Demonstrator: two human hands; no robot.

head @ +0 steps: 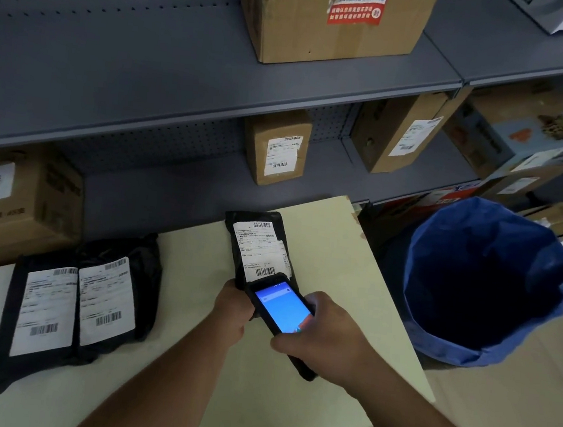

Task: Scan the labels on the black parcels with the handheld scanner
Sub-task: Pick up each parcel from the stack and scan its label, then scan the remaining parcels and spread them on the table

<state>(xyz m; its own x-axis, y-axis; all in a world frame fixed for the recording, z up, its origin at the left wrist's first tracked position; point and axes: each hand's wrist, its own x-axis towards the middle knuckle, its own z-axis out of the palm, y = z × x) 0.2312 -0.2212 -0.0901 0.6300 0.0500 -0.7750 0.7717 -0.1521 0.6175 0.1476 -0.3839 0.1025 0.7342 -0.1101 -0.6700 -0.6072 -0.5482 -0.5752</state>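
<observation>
Head view: the handheld scanner (pixel 282 313), its blue screen lit, is gripped in the right hand (pixel 323 334), fingers wrapped around its body, near the counter's (pixel 332 239) right edge. Its top end overlaps the near end of a black parcel (pixel 256 245), which the left hand (pixel 234 312) clamps by that end; the parcel's white label (pixel 261 249) faces up. Two more black parcels (pixel 75 303) lie touching side by side, labels up, toward the counter's left edge. Beyond the right edge stands a blue bin (pixel 486 284); grey shelves (pixel 183 76) with cardboard boxes (pixel 333 18) rise behind the far edge.
</observation>
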